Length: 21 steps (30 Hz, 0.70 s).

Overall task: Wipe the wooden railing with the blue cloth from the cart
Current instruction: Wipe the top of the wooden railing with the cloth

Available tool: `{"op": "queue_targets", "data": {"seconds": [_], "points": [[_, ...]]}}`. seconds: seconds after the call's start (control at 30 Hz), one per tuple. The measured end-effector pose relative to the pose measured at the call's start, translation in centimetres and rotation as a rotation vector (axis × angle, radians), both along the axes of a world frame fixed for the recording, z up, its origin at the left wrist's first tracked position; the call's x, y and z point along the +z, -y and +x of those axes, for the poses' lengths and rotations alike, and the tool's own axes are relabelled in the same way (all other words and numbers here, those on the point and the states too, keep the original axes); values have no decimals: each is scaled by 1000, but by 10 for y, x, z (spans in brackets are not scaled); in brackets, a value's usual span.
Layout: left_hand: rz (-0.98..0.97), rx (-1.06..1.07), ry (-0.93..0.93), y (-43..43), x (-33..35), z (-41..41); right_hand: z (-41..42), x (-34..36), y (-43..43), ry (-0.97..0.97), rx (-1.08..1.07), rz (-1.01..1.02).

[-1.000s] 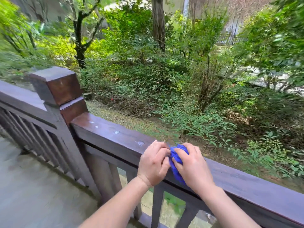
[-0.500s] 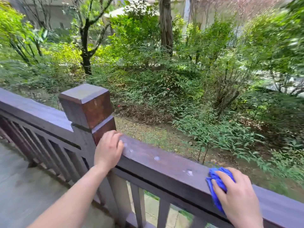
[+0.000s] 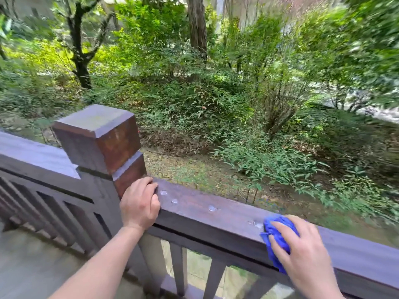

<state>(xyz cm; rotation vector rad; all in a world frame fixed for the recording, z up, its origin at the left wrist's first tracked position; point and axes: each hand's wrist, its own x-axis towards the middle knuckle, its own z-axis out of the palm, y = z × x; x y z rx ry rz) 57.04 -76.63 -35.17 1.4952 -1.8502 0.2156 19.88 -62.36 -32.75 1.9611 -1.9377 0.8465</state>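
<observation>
The dark brown wooden railing [image 3: 207, 221] runs from the left down to the lower right, with several pale water drops on its top. My right hand [image 3: 306, 255] presses a bunched blue cloth [image 3: 277, 238] onto the rail's top and front edge at the lower right. My left hand [image 3: 140, 203] curls over the rail right beside the square post [image 3: 101, 143], gripping the rail's edge. The cart is out of view.
Thin balusters [image 3: 179, 268] stand below the rail. A grey deck floor [image 3: 32, 266] lies at the lower left. Beyond the railing are dense green shrubs [image 3: 269, 160], bare ground and tree trunks [image 3: 196, 29].
My left hand has left the cloth and moved left to the rail beside the post. My right hand with the cloth has slid right along the rail. The view has shifted left.
</observation>
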Motion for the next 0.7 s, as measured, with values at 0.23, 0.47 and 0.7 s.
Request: {"op": "queue_targets", "data": {"seconds": [0.23, 0.47, 0.7], "points": [[126, 26, -13, -5, 6, -3, -16, 14, 18, 100, -218, 33], [62, 38, 0, -5, 6, -5, -14, 5, 0, -14, 24, 44], [-19, 38, 3, -3, 1, -5, 30, 3, 6, -38, 138, 56]]}}
